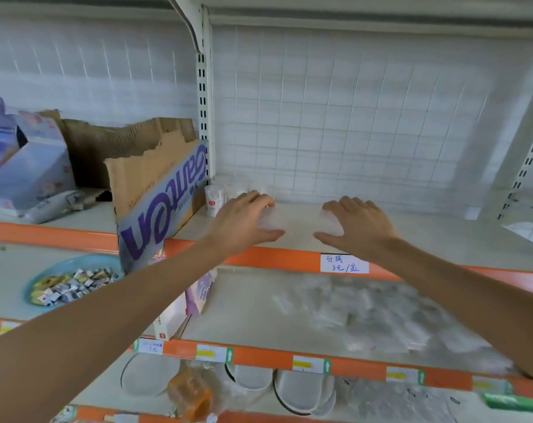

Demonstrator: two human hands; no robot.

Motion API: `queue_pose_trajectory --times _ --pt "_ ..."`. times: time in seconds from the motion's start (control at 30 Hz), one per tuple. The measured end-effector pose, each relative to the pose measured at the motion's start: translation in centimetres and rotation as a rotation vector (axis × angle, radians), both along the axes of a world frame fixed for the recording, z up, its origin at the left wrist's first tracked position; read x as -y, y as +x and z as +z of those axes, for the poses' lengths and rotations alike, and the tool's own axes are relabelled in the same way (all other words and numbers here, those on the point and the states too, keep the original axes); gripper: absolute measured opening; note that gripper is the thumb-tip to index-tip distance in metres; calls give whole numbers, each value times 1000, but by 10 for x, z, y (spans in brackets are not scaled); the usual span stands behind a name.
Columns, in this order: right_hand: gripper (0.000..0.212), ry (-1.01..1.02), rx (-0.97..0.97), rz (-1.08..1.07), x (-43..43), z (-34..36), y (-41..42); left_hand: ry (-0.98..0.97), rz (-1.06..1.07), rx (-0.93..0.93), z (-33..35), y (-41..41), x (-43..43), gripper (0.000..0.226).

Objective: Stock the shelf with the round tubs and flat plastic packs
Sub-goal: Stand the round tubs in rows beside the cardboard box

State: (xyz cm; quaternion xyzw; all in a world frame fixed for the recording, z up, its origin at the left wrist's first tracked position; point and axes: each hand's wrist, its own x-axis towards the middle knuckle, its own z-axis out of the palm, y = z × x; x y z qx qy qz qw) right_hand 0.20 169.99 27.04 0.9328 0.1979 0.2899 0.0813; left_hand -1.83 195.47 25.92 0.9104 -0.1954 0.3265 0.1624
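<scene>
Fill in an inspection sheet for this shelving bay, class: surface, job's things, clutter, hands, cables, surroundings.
Surface: upper shelf, pale board, orange front edge, handwritten price label.
Job's things: round tubs at the back beside the upright; flat plastic packs spread on the lower shelf.
Clutter: torn cardboard box left of the upright; blue bowl of wrapped sweets below.
Hands: left hand grips first clear item; right hand grips second clear item; both items too blurred to identify.
Cables: nothing seen.
Surroundings: wire grid back panel.
</scene>
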Motion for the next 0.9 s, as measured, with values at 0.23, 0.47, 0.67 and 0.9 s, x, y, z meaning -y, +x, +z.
queue_pose_trajectory --times 0.23,0.47,0.67,0.9 --pt "64 68 -131 -74 -13 -3 65 18 -14 -77 -1 36 -17 62" --pt "65 123 -177 -98 -4 -13 130 62 -51 -124 -5 87 -10 59" --pt "69 120 -207 -74 2 -22 166 49 -74 -127 -12 143 9 59" --pt "78 128 -278 -37 6 -37 175 19 -163 -19 -26 173 9 58"
